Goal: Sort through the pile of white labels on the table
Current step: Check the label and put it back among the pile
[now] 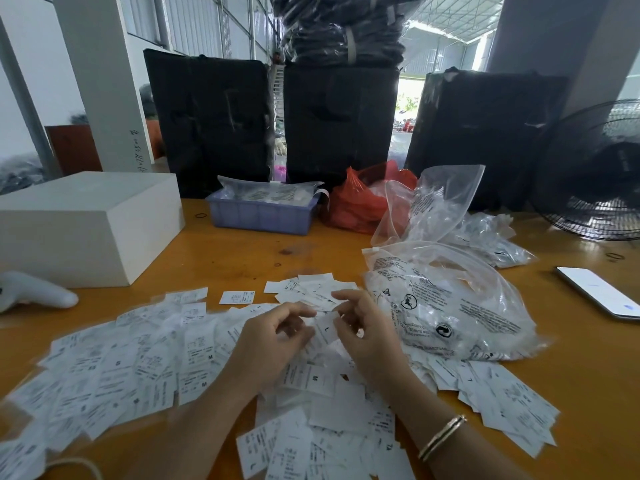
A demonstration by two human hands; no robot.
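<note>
Over the middle of the wooden desk (242, 258), the left hand (273, 344) and right hand (367, 337) hover with curled fingers, together pinching one white label (325, 327) marked L. The pile of white labels (138, 368) spreads beneath them, beside a clear printed bag (450, 306).

Daylit hall, white pillar (100, 81), wooden table (242, 251)

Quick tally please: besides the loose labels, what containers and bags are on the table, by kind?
White box: 1
Purple bin: 1
Red plastic bag: 1
Clear plastic bags: at least 3, e.g. the nearest; those at the back overlap
Total: at least 6
</note>
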